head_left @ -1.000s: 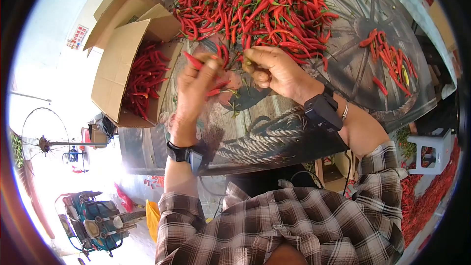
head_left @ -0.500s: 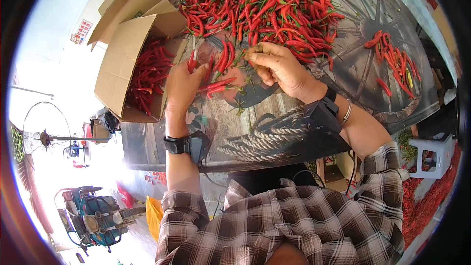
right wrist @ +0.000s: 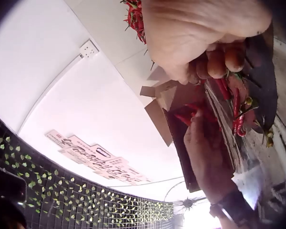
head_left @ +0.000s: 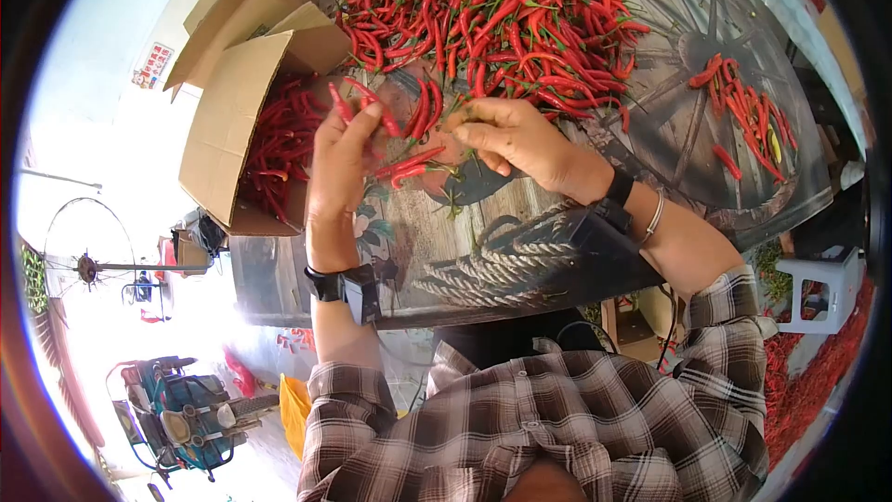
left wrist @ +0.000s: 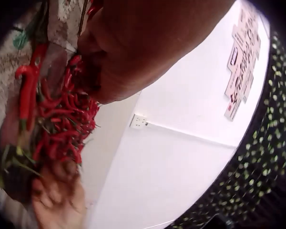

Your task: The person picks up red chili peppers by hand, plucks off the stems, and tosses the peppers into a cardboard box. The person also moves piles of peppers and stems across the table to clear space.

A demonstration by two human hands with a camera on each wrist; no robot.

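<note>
Between its thumb and fingers my left hand [head_left: 336, 163] holds red chilies [head_left: 383, 113], two of which stick out past the fingertips. It is beside the open side of a cardboard box [head_left: 209, 135] that has red chilies [head_left: 279, 135] inside. To the right, my right hand [head_left: 525, 141] has curled fingers, with a bit of green chili stem [head_left: 455, 104] at its pinched fingertips. Several loose chilies [head_left: 426, 107] lie on the table between the hands, with green stems [head_left: 452, 195] nearer me. Beyond the hands spreads a large pile of red chilies [head_left: 483, 19].
The table [head_left: 446, 256] has a printed wheel and rope design. A smaller group of chilies [head_left: 743, 121] lies at its right side. A grey plastic stool [head_left: 818, 288] stands right of the table, near chilies on the floor [head_left: 813, 390].
My left hand moved left from near the right hand toward the box, then turned so its chilies point up. The right hand shifted slightly, staying over the loose chilies.
</note>
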